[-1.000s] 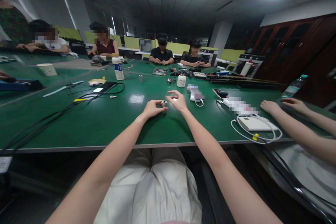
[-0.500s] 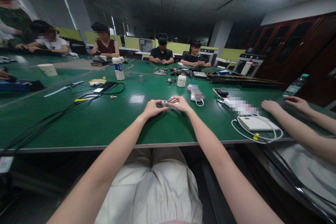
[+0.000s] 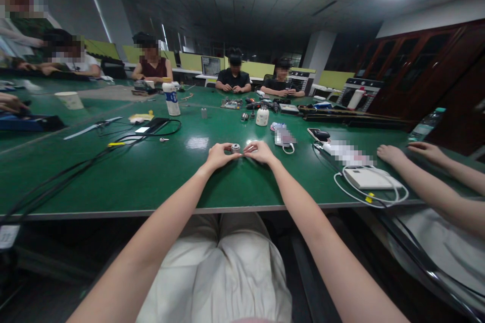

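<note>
A small round metal part (image 3: 235, 148) stands on the green table (image 3: 151, 171) straight ahead of me. My left hand (image 3: 219, 156) rests on the table with its fingers curled round the part's left side. My right hand (image 3: 258, 152) lies just right of the part, its fingers pinched on a small light-coloured piece that I cannot make out. The fingertips of both hands nearly meet at the part.
A neighbour's two forearms (image 3: 424, 181) lie on the table at the right, beside a white box with a coiled cable (image 3: 369, 179). Black cables (image 3: 76, 166) cross the left. A white bottle (image 3: 171, 99), a small jar (image 3: 261, 116), a phone (image 3: 319, 134) and several seated people lie beyond.
My right hand was raised and open above the table; it has come down and closed next to the metal part. My left hand has stayed on the part.
</note>
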The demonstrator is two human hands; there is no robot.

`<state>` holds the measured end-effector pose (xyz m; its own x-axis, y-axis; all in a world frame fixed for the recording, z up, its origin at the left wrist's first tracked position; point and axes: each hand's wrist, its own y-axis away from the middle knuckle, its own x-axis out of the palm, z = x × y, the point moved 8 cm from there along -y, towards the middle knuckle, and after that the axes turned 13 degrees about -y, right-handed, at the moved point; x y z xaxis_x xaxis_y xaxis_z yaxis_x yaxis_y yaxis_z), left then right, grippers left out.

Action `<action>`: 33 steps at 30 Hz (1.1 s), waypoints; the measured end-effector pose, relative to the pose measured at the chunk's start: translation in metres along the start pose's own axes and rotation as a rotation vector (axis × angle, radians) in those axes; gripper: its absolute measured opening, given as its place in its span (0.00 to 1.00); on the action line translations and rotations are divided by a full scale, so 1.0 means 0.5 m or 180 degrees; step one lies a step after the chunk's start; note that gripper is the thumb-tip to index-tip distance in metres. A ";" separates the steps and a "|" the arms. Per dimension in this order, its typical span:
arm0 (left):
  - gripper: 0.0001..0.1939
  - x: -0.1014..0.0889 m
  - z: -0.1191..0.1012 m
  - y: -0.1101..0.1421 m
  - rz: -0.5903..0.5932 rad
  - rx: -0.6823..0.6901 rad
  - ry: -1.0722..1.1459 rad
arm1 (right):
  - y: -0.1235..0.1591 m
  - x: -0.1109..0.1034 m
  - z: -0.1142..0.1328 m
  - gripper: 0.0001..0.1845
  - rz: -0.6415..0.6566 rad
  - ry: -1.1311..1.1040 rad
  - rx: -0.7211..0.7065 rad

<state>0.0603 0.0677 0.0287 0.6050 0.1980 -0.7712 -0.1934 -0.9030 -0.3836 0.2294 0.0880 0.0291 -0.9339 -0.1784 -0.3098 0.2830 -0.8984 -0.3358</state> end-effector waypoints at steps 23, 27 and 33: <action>0.25 0.008 -0.016 0.005 0.0205 0.0163 0.0237 | 0.017 0.036 0.090 0.12 -0.0448 0.0011 -0.0707; 0.24 0.007 -0.022 0.007 0.0230 0.0192 0.0326 | 0.021 0.005 0.090 0.12 -0.0948 0.0122 -0.0483; 0.22 0.008 -0.021 0.006 0.0234 0.0218 0.0324 | 0.025 0.017 0.096 0.16 -0.0745 -0.0059 -0.0598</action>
<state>0.0704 0.0619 0.0299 0.6619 0.0896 -0.7442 -0.2901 -0.8849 -0.3645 0.2146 0.0560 0.0648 -0.9819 0.0161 -0.1889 0.0933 -0.8264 -0.5553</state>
